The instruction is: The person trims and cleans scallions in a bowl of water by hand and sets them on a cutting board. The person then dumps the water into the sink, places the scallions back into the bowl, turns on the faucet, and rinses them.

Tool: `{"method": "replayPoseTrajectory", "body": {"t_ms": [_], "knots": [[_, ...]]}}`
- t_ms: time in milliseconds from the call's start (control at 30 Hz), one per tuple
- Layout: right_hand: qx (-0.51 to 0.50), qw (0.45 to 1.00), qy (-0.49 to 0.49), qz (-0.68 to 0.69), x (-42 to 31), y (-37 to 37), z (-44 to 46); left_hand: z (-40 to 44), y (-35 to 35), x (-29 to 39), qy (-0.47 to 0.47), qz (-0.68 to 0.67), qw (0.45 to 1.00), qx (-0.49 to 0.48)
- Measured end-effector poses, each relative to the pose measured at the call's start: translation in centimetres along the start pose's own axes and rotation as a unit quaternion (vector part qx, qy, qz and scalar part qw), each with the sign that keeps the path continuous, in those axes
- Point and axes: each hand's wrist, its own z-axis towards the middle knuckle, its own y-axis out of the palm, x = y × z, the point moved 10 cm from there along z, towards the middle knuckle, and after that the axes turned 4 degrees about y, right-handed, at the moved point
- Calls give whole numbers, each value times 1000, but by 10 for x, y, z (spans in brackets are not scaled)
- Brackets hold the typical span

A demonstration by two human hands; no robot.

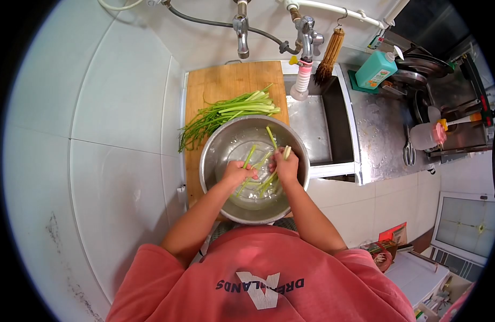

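A round metal basin (214, 155) holds clear water, with several pale green vegetable stalks in it. Over the water, my left hand (239, 173) is closed around a green stalk (249, 155), whose end sticks up past the thumb. My right hand (286, 165) grips several stalks (271, 137), their ends showing above and below the fingers. Some of its fingertips are hidden. Behind the basin, a bunch of long green vegetable stalks (231, 111) lies on a wooden cutting board (236, 77), pale ends to the right.
A metal sink (309, 131) adjoins the board, under a tap with a pink-and-white hose (302, 83). A second tap (241, 35) and a bamboo brush (331, 53) hang above. On the right counter are a green pump bottle (376, 70), scissors (409, 153) and pans (424, 64).
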Motion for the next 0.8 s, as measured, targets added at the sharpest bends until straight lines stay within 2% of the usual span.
{"method": "replayPoseTrajectory", "body": {"t_ms": [33, 100, 167, 267, 333, 467, 600, 767, 800], "knots": [[0, 1000, 0, 0, 0, 1, -2, 0, -2, -2, -8, 2, 1000, 7], [-91, 994, 61, -18, 13, 22, -7, 3, -3, -8, -16, 3, 1000, 13], [-129, 988, 58, -58, 16, 26, -5, 8, 4, -7, 22, -4, 1000, -11], [-149, 986, 62, -32, 16, 28, -4, 6, 6, -8, -4, -22, 1000, -5], [-164, 982, 67, 72, 13, 31, -6, 1, 6, -2, -20, -26, 999, -11], [-136, 982, 54, 117, 8, 29, -8, -1, 5, -4, -37, -29, 999, -18], [-131, 989, 38, 57, 11, 28, -3, -2, 11, -2, -25, -17, 999, -37], [-100, 994, 34, -13, 13, 18, 5, -7, 23, 8, 58, 76, 991, -93], [-59, 997, 25, -37, 11, 9, 7, -7, 19, 8, 58, 75, 991, -93]]}}
